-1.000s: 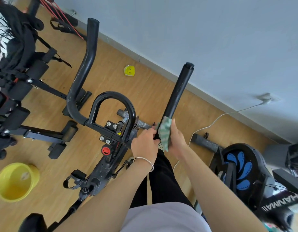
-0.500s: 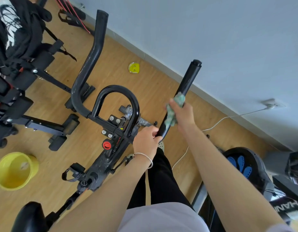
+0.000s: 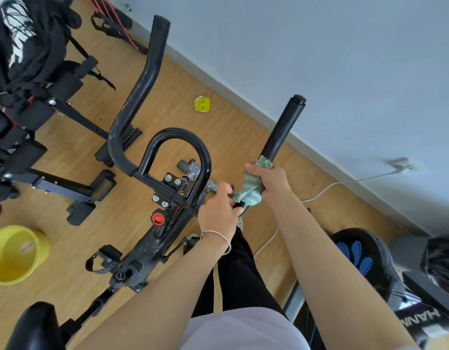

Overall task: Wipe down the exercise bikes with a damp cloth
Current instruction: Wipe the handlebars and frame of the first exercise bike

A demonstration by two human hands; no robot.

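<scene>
1. Right hand [image 3: 271,181]: fingers curled tight round a green-and-white mottled cloth [image 3: 251,189], clamping it onto the matte black right handlebar tube [image 3: 281,130] of the black exercise bike [image 3: 152,246].
2. Cloth position: low on that tube, bunched around it. A loose end sticks out below the fist, toward the left hand. The tube above the fist is bare up to its end cap.
3. Left hand [image 3: 218,210]: closed round the bottom end of the same tube, just below the cloth. Can't tell if it touches the cloth. Thin silver bracelet [image 3: 219,236] on that wrist.
4. Bike cockpit:
   - glossy black centre loop [image 3: 179,136] just left of both hands
   - curved black left handlebar horn [image 3: 142,79] further left
   - red round knob [image 3: 158,218] on the frame under the loop
   - black saddle [image 3: 31,327] at the bottom-left edge
5. Light wooden floor [image 3: 243,127]:
   - yellow plastic bucket [image 3: 43,251] stands left of the bike, well apart from the hands
   - small yellow round object [image 3: 202,104] lies near the skirting; too small to identify
6. White cable [image 3: 331,184] runs from a wall socket [image 3: 400,164] down to the floor and passes behind the right forearm.
7. Right side: second black machine with a blue petal pattern [image 3: 357,253]. Left side: black padded gym frames [image 3: 29,102].
</scene>
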